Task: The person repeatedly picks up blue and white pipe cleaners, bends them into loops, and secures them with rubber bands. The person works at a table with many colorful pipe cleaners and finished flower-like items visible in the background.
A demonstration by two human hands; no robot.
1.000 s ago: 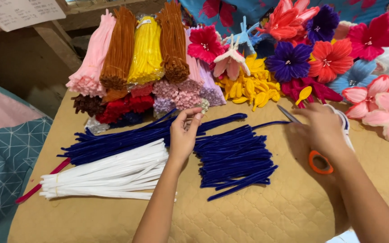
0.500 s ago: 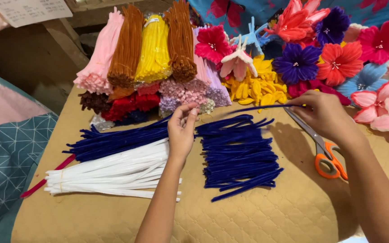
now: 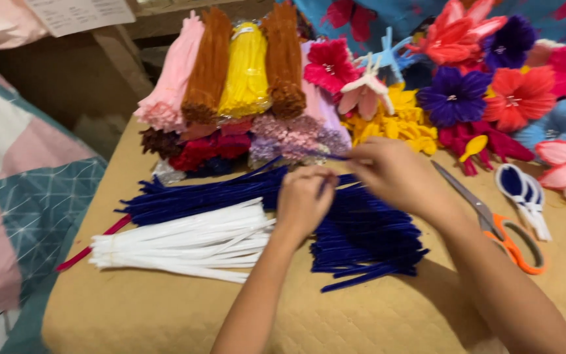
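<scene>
My left hand (image 3: 304,200) and my right hand (image 3: 394,176) meet over a pile of short dark blue pipe cleaners (image 3: 368,242). Both pinch one dark blue pipe cleaner (image 3: 333,157) between thumb and fingers; its thin end sticks out to the left of my right hand. A longer bundle of dark blue pipe cleaners (image 3: 198,196) lies left of my left hand. Below that bundle lies a bunch of white pipe cleaners (image 3: 185,242), with one red pipe cleaner (image 3: 90,244) under it.
Orange-handled scissors (image 3: 499,226) lie on the tan quilted table (image 3: 165,308) right of my forearm, next to a white and blue tool (image 3: 525,196). Bagged bundles of pink, brown, yellow and orange pipe cleaners (image 3: 230,72) and several finished flowers (image 3: 486,85) line the back. A patterned blanket (image 3: 21,190) hangs left.
My right hand came left from the scissors and closed in on my left hand. The stretched blue pipe cleaner is now gathered between both hands.
</scene>
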